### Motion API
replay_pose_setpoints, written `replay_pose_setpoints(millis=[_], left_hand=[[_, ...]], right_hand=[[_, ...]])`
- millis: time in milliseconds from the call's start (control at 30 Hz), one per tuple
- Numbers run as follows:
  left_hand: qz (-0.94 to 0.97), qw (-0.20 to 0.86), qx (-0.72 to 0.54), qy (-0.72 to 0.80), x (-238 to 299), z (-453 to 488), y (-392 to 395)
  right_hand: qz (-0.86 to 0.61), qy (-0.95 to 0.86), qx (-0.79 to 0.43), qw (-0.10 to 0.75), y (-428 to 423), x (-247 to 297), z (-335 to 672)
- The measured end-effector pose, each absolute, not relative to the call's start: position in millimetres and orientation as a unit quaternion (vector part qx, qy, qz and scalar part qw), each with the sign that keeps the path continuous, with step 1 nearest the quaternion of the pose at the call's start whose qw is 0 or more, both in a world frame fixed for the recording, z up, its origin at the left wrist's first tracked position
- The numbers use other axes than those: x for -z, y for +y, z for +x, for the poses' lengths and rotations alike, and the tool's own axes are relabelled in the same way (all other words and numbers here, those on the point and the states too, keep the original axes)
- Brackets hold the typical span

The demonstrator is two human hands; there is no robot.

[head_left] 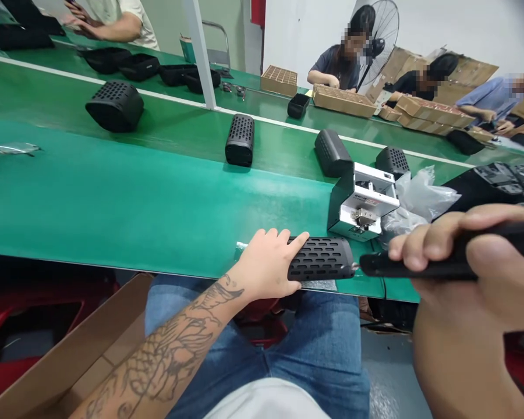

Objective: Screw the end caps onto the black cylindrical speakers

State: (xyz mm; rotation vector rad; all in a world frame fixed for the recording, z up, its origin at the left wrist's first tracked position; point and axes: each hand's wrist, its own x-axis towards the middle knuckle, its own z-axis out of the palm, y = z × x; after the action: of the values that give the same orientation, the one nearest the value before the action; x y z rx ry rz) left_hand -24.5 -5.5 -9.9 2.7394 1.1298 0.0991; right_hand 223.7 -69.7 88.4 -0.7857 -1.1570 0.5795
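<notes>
While left hand (266, 262) pins speaker (321, 259) on green desk (135, 198), grip clamped over it, right hand (458, 256) has grip closed around black screwdriver (419, 263), tip at speaker's right end. Screw feeder (362, 201) just beyond. Open cardboard box (70, 349) near left, contents hidden. Far: co-worker's hands (329, 81) at cardboard tray (343, 100).

Your left hand (266, 265) presses a black perforated cylindrical speaker (321, 259) against the green bench (135, 198). Your right hand (475, 291) grips a black electric screwdriver (402, 265), its tip at the speaker's end, near a white screw feeder (362, 201).
</notes>
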Motion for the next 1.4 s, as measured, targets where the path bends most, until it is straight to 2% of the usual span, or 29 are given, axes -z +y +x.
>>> replay_pose_setpoints(millis=[67,167,400,833,1233,1333,1400], left_hand=[[0.919,0.089,-0.029,0.383,8,-23,-6],[0.918,0.094,-0.023,0.385,5,-22,-5],[0.916,0.1,-0.024,0.387,3,-21,-7],[0.916,0.126,-0.009,0.381,1,-20,-4],[0.915,0.122,-0.02,0.385,3,-19,-4],[0.913,0.126,-0.018,0.387,4,-19,-4],[0.912,0.127,-0.017,0.389,4,-18,-4]], right_hand=[[-0.33,-0.554,-0.333,0.688,-85,-87,205],[-0.297,-0.591,-0.373,0.651,-88,-75,184],[-0.297,-0.608,-0.369,0.637,-65,-51,177],[-0.287,-0.6,-0.434,0.608,-64,-42,175],[-0.297,-0.627,-0.438,0.572,-68,-40,179],[-0.304,-0.603,-0.422,0.605,-70,-54,184],[-0.318,-0.572,-0.354,0.668,-60,-66,195]])
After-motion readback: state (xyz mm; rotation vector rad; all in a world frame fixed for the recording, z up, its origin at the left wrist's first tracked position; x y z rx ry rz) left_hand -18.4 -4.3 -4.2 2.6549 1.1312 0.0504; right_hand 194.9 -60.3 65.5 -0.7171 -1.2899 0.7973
